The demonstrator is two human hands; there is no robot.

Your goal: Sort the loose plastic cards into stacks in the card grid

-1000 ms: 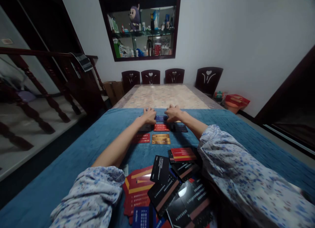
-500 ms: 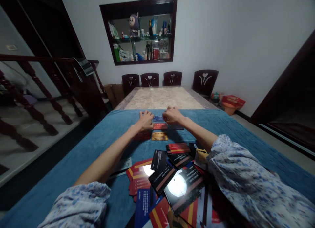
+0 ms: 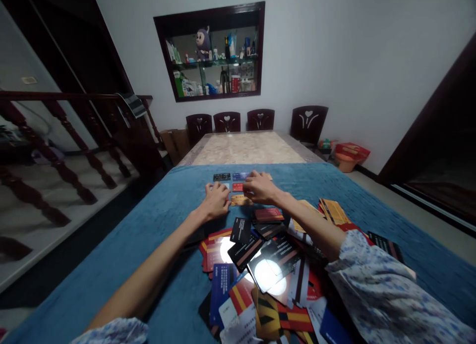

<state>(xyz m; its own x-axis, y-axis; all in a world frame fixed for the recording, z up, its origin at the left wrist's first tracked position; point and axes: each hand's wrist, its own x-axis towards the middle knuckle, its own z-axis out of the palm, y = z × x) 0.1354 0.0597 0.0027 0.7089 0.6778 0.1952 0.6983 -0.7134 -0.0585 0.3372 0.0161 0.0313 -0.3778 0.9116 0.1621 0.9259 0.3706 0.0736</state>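
Note:
Small printed cards lie in rows on the blue cloth (image 3: 178, 195). In the far row are a black card (image 3: 222, 177) and a blue card (image 3: 240, 176). Nearer me come a red card (image 3: 237, 187) and a gold card (image 3: 241, 200). My left hand (image 3: 216, 201) rests over a pale card, fingers bent and apart, its thumb by the gold card's left end. My right hand (image 3: 261, 188) has its fingers curled together at the gold card's right end. Its fingertips and the cards behind it are partly hidden.
A loose heap of cards (image 3: 245, 255), black, red, blue and gold, spreads close to me under my right forearm. More gold cards (image 3: 334, 212) lie to the right. Beyond the cloth are the bare tabletop (image 3: 245, 146) and several dark chairs (image 3: 261, 119).
My left hand has come nearer and slightly left, uncovering the black card. My right hand has lowered toward the gold card. The view has shifted a little, showing more cards at right.

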